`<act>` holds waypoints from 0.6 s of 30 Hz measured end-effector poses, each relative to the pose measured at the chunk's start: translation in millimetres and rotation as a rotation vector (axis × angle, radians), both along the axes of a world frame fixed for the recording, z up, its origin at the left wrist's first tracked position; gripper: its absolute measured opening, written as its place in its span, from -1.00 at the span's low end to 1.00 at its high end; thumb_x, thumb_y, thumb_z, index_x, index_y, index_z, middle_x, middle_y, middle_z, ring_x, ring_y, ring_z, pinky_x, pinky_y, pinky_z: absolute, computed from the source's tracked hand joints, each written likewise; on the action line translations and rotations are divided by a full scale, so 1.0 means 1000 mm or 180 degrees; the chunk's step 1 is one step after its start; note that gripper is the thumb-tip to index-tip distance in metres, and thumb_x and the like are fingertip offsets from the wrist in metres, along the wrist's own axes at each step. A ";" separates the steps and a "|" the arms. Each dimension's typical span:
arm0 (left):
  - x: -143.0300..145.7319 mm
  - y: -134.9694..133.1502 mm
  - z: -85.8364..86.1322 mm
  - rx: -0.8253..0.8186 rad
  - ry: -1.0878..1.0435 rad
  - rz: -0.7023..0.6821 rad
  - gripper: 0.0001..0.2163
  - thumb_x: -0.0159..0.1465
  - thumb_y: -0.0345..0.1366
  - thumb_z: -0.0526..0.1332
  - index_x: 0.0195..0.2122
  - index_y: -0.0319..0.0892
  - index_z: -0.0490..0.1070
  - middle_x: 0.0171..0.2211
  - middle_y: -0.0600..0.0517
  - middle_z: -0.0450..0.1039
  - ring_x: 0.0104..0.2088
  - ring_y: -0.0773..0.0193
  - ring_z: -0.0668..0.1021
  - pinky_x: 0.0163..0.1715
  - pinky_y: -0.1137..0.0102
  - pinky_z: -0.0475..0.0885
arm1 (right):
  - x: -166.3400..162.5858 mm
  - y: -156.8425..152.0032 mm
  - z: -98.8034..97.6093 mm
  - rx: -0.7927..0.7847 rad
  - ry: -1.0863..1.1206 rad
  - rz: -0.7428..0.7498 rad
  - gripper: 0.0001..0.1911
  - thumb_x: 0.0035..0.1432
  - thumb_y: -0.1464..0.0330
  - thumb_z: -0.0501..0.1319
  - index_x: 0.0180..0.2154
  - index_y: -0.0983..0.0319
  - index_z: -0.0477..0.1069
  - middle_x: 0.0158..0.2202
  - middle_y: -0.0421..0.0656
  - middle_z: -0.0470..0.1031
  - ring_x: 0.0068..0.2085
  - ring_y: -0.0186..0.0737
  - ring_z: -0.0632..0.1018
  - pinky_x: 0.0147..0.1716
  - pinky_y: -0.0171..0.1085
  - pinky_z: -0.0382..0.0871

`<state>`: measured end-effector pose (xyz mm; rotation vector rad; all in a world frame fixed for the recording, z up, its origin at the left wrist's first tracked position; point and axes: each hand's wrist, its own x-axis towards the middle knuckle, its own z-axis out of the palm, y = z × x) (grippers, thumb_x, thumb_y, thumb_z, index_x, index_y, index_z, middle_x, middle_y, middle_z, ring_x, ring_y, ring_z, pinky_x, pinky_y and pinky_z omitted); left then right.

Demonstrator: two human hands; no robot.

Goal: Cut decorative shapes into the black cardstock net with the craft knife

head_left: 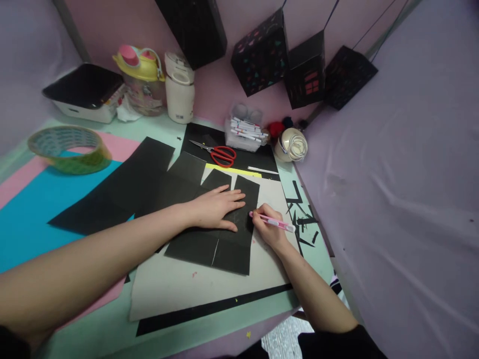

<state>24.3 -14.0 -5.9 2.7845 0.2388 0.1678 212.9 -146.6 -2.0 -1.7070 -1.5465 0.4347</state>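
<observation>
My left hand (217, 207) lies flat with its fingers spread on a piece of black card (209, 244), pressing it against a pale board (164, 284). The card has flaps along its far edge and a thin slit near its front edge. At its right side, my right hand (268, 227) is closed round a slim pink and white pen-shaped tool (275, 222); its working tip is hidden, so I cannot tell whether it is a pen or a craft knife. Beyond the card lie red-handled scissors (222, 155) and a yellow strip (232, 170).
Black paper scraps (305, 222) litter the right side. A tape roll (71, 149), black sheet (116, 189) and blue sheet (48, 209) lie left. Behind stand a marker box (245, 134), white bottle (180, 92) and jug (144, 87). Black paper boxes (262, 55) hang above.
</observation>
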 end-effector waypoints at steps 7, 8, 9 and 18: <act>0.000 0.000 0.002 0.0049 0.0087 -0.0001 -0.30 0.26 0.19 0.13 0.29 -0.19 0.19 0.35 -0.11 0.03 0.37 0.11 0.06 0.33 0.20 -0.22 | 0.000 -0.001 0.001 0.0012 0.0027 0.0047 -0.78 0.14 0.35 0.16 -0.53 0.19 0.24 -0.58 -0.28 0.30 -0.54 -0.34 0.28 -0.52 -0.33 0.13; 0.000 0.000 0.002 0.0055 0.0092 0.0000 -0.30 0.26 0.19 0.13 0.29 -0.19 0.19 0.35 -0.11 0.03 0.37 0.11 0.06 0.33 0.20 -0.22 | 0.000 -0.001 0.001 0.0010 0.0025 0.0043 -0.78 0.14 0.35 0.16 -0.53 0.19 0.24 -0.58 -0.28 0.30 -0.54 -0.34 0.28 -0.52 -0.33 0.13; 0.000 0.000 0.002 0.0061 0.0100 -0.0001 -0.30 0.26 0.19 0.12 0.29 -0.19 0.18 0.35 -0.11 0.03 0.37 0.12 0.06 0.33 0.20 -0.22 | 0.000 -0.001 0.001 0.0007 0.0025 0.0037 -0.78 0.14 0.35 0.17 -0.53 0.19 0.24 -0.58 -0.28 0.30 -0.54 -0.34 0.28 -0.52 -0.33 0.13; -0.001 0.000 0.002 0.0094 0.0134 -0.0008 -0.30 0.28 0.18 0.11 0.30 -0.19 0.17 0.36 -0.11 0.01 0.38 0.13 0.04 0.33 0.20 -0.23 | 0.002 -0.003 -0.002 -0.0023 0.0187 0.0004 -0.79 0.16 0.32 0.19 -0.51 0.19 0.29 -0.54 -0.26 0.38 -0.52 -0.33 0.34 -0.50 -0.33 0.19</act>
